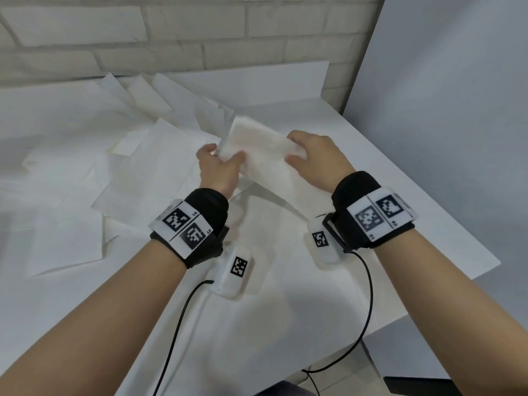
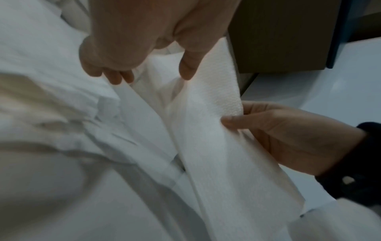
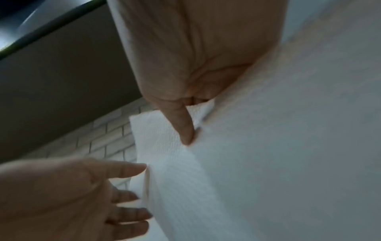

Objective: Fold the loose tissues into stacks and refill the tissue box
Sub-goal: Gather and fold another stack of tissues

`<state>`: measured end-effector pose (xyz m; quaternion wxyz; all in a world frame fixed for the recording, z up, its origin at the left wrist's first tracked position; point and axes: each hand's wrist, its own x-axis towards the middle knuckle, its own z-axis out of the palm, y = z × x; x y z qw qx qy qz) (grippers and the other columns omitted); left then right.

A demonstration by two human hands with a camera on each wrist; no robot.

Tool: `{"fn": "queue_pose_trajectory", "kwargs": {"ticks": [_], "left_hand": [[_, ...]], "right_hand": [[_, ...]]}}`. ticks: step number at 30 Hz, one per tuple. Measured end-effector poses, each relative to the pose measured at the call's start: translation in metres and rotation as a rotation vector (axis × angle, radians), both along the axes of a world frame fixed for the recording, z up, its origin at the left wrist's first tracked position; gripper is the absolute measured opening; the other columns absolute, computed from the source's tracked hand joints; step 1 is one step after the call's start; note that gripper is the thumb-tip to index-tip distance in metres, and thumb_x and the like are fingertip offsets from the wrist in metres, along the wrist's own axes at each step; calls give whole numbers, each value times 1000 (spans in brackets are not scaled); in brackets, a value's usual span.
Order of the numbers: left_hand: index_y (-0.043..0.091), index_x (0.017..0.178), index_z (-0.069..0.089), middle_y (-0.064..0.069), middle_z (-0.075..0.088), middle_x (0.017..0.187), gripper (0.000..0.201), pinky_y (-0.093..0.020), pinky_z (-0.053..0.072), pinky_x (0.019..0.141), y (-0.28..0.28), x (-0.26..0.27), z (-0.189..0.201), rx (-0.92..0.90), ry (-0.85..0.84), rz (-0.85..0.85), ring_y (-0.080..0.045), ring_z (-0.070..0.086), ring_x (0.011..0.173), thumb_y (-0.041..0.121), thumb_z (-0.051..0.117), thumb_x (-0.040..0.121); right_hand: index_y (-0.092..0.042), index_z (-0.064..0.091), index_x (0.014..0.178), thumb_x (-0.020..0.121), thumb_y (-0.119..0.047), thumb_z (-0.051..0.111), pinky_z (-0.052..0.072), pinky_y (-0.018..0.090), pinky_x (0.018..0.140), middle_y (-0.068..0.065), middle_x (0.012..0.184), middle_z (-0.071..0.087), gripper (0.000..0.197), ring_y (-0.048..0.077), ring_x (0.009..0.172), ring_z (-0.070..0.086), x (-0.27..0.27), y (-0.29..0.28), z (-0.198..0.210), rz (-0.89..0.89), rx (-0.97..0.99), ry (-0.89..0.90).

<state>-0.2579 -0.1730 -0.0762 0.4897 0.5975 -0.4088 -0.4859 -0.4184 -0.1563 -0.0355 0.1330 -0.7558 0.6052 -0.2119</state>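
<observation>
Folded tissue (image 1: 258, 147) held up off the table (image 1: 371, 172), centre of scene, between both hands — long axis runs left-right, tilted so the left end sits higher and farther. Left hand (image 1: 220, 170) pinches the left short end, thumb on the near face, fingers curled behind; in the left wrist view the fingertips (image 2: 186, 70) sit on the embossed sheet. Right hand (image 1: 315, 158) clamps the right end, thumb (image 3: 183, 124) pressed flat on the paper, other fingers hidden behind it. Both hands equally close, one per end, so the next fold or squaring-up likely turns on bringing ends together along that axis. Loose tissues (image 1: 160, 161) lie scattered flat to the left and far-left, overlapping — still unfolded. More white sheet under the wrists, near side. Tissue box not identifiable; a brown surface shows in the wrist views, cannot tell what. Brick wall (image 1: 171, 32) behind.
</observation>
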Motion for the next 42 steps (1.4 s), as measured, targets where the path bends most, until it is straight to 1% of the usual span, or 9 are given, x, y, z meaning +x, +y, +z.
{"fn": "queue_pose_trajectory", "kwargs": {"ticks": [3,8,15,20,24,28,31,36,42], "left_hand": [[11,145,16,-3,37,142,65,-25,29,102,12,10,16,-46,-29,-50,-20,41,128,38,47,94],[10,124,39,8,53,98,31,-23,44,75,23,27,26,-91,-136,-38,-10,53,88,24,38,97],[17,111,38,4,55,99,24,-26,47,76,39,90,26,-88,-300,-120,-18,55,94,9,47,90],[24,104,41,0,58,95,29,-35,49,79,60,132,28,-62,-234,-124,-20,58,83,2,48,87],[20,110,37,7,54,96,33,-28,47,79,74,153,34,-57,-159,-42,-12,56,87,15,52,81],[13,117,41,-6,58,112,39,-41,51,87,88,183,37,-63,-220,16,-21,59,101,19,46,79],[13,113,44,-6,59,107,45,-38,50,83,100,210,41,-14,-214,53,-22,58,97,19,44,69],[13,105,46,2,55,85,25,-27,42,63,119,248,42,13,-114,202,-16,54,75,1,45,83],[20,126,41,-1,67,104,58,-39,53,78,154,280,49,22,105,197,-22,66,86,4,65,75]], "right_hand": [[-8,51,116,95,-11,45,42,14,76,0,105,57,22,16,96,54,12,-1,8,17,55,-460],[-18,35,117,97,-12,33,44,31,86,1,113,53,21,16,98,53,50,-3,2,38,317,-810],[-17,22,125,91,2,40,44,43,99,9,126,48,42,26,115,52,95,-7,-2,186,485,-741],[-25,19,121,94,-1,37,49,41,83,6,129,48,40,22,103,55,135,-18,17,227,409,-871],[-29,17,130,91,6,34,49,42,82,2,120,48,55,23,98,55,180,-14,21,309,402,-849],[-38,16,130,86,9,39,48,35,84,11,138,39,69,19,104,51,215,-9,27,393,323,-747],[-22,35,134,90,-1,46,40,25,88,-10,127,44,50,5,100,46,237,-13,39,459,227,-502],[-9,57,113,91,-7,51,56,30,67,1,112,57,23,19,90,61,280,-9,52,559,312,-381],[-7,62,102,87,2,55,53,16,52,0,94,58,19,11,70,60,331,-7,65,612,367,-482]]}}
